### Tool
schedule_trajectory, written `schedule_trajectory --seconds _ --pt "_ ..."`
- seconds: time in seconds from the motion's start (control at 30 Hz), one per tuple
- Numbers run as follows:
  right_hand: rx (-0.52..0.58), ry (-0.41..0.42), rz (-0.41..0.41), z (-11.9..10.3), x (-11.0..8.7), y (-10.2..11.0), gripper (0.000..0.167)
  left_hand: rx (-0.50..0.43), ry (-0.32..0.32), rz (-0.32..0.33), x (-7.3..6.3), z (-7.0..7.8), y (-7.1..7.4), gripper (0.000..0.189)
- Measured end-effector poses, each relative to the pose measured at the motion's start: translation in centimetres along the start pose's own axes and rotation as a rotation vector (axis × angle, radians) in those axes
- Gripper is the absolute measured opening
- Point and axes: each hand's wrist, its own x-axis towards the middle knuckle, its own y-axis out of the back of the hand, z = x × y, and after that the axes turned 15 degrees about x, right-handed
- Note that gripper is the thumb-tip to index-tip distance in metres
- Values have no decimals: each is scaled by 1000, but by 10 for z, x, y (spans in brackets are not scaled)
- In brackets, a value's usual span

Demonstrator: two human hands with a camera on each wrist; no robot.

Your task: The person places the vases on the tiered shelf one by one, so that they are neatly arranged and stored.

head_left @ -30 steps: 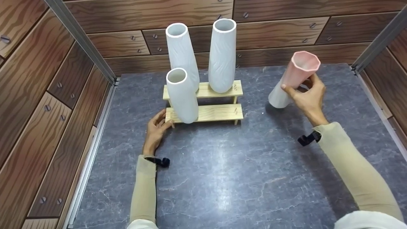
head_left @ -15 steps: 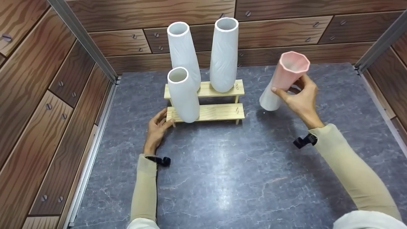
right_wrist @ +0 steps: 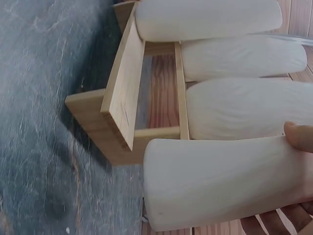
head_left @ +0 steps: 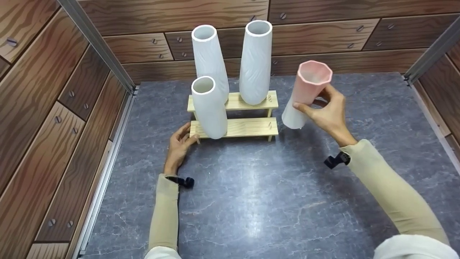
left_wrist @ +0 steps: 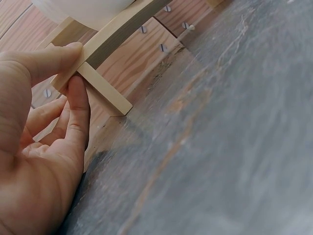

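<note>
My right hand (head_left: 329,111) grips a tall vase (head_left: 307,89), pink at its eight-sided rim and fading to white at the base. The vase leans a little, and its base is close to the right end of a two-step wooden stand (head_left: 249,126). In the right wrist view the vase's white base (right_wrist: 215,183) overlaps the near end of the stand. My left hand (head_left: 178,147) pinches the left end of the lower step, thumb on top and a finger beneath. A smooth white vase (head_left: 209,111) stands on that step's left part. Two textured white vases (head_left: 212,59) (head_left: 256,66) stand on the upper step.
A dark grey marbled tabletop (head_left: 251,198) lies under everything. Wood-patterned walls (head_left: 323,36) enclose the back and sides, with metal rails (head_left: 102,172) along the corners. A black wrist camera (head_left: 336,160) sits on each sleeve.
My right hand has carried the pink and white vase leftward toward the stand's right end. The left hand keeps its hold on the lower step, and the white vases stay put.
</note>
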Motion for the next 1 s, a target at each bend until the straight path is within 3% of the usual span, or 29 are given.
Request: schedule_trajectory --seconds 0.37,1.0 --pt "-42 -30 -60 0 -3 -23 71 9 0 -4 1 2 -3 67" --pt "49 -9 -165 0 -12 -66 74 -31 0 6 0 0 -2 67"
